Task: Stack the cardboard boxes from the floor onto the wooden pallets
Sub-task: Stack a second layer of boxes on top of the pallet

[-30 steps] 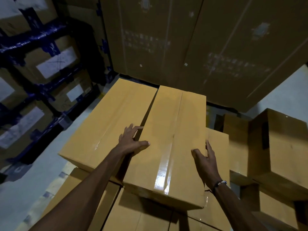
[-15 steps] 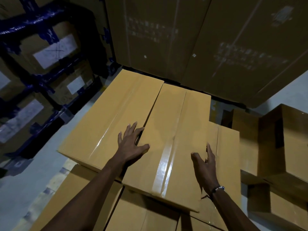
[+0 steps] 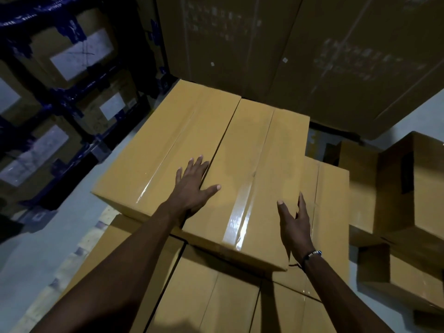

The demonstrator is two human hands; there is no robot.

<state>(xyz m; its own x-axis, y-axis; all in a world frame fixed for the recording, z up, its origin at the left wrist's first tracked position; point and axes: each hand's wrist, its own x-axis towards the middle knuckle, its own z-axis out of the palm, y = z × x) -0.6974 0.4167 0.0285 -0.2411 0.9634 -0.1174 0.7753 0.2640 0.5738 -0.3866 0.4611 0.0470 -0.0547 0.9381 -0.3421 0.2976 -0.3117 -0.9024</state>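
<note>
Blurred print on tall cartons (image 3: 264,44) behind.

Bare forearms, no sleeves; dark beaded bracelet (image 3: 311,255) with pale beads on right wrist.

Matt tan cardboard box (image 3: 242,179) with glossy clear tape (image 3: 237,217)

The right box (image 3: 249,179) now sits flush against the left box (image 3: 168,150), the gap closed; the left hand (image 3: 192,186) lies flatter across their seam.
</note>
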